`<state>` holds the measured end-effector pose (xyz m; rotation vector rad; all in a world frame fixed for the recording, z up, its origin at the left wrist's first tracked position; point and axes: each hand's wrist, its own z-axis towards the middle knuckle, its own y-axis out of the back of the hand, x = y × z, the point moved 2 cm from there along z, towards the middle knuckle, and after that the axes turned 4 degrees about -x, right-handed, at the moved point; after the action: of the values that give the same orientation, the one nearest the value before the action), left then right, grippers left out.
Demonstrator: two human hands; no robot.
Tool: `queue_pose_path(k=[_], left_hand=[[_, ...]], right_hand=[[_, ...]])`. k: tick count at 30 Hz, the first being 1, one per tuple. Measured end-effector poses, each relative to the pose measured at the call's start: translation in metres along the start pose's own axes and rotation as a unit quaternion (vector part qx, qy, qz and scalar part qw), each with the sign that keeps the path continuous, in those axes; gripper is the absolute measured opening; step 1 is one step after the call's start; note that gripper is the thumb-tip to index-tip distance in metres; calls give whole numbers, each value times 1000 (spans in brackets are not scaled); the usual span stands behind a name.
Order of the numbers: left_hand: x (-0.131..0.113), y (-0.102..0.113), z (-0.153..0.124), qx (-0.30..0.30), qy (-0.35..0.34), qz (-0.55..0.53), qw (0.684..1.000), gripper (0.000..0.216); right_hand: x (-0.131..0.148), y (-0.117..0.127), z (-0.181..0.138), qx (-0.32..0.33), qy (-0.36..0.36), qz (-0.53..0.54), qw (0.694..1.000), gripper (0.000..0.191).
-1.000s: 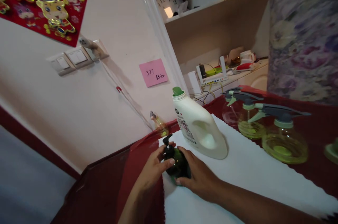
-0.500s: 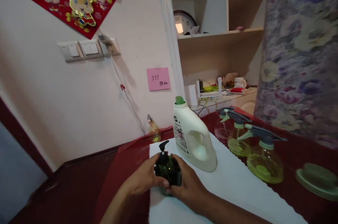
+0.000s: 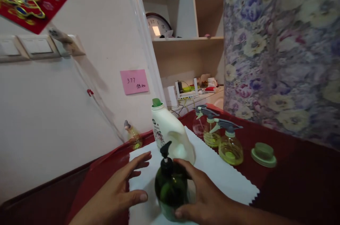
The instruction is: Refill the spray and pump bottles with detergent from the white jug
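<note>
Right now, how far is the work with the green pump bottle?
Done: the green pump bottle stands upright on the white cloth, pump fitted. In hand: the right hand grips it; the left hand is open beside it. Left: the white detergent jug and spray bottles stand untouched.

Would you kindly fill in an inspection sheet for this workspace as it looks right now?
Surface: white cloth over a dark red table cover.
Job's things: dark green pump bottle, upright on the cloth.
Clutter: white detergent jug; three spray bottles; green lid; small bottle by the wall.
Hands: right hand on the pump bottle's side; left hand open, just beside it.
Cables: cable down the wall; wires by the router.
Surroundings: pink note, switches, clock, floral curtain.
</note>
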<state>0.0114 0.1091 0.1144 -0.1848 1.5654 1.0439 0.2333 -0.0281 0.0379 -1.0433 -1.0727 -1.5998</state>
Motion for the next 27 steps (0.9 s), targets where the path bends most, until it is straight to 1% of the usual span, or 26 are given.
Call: queue_pose_path(k=[2, 5, 8, 10, 13, 16, 18, 21, 22, 24, 27], left_hand=[[3, 0, 0, -2, 6, 20, 1000, 75], [8, 0, 2, -2, 13, 24, 1000, 72], [9, -2, 5, -8, 21, 18, 1000, 69], [6, -3, 7, -27, 27, 6, 999, 66], [-4, -1, 10, -87, 28, -19, 996, 59], [-15, 7, 9, -177, 24, -26, 984, 56], [-22, 14, 7, -253, 32, -22, 967, 55], [-27, 25, 2, -360, 52, -30, 931, 57], [-27, 28, 1, -384, 54, -41, 921, 57], [-23, 34, 0, -411, 43, -74, 908, 54], [-15, 42, -1, -439, 7, -148, 886, 45]], right_hand=[[-5, 18, -19, -19, -17, -6, 1000, 107], [-15, 47, -43, -63, -28, -10, 998, 102], [-28, 77, -59, -132, -43, -75, 987, 95], [-39, 94, -65, -173, -43, -131, 975, 93], [-53, 112, -70, -208, -28, -210, 955, 88], [-63, 120, -72, -233, -27, -263, 936, 87], [-67, 121, -73, -239, -32, -280, 929, 87], [-68, 120, -76, -250, -19, -312, 916, 85], [-68, 120, -78, -255, -10, -327, 910, 83], [-68, 121, -81, -264, 4, -362, 894, 79], [-72, 124, -87, -269, -9, -421, 866, 79]])
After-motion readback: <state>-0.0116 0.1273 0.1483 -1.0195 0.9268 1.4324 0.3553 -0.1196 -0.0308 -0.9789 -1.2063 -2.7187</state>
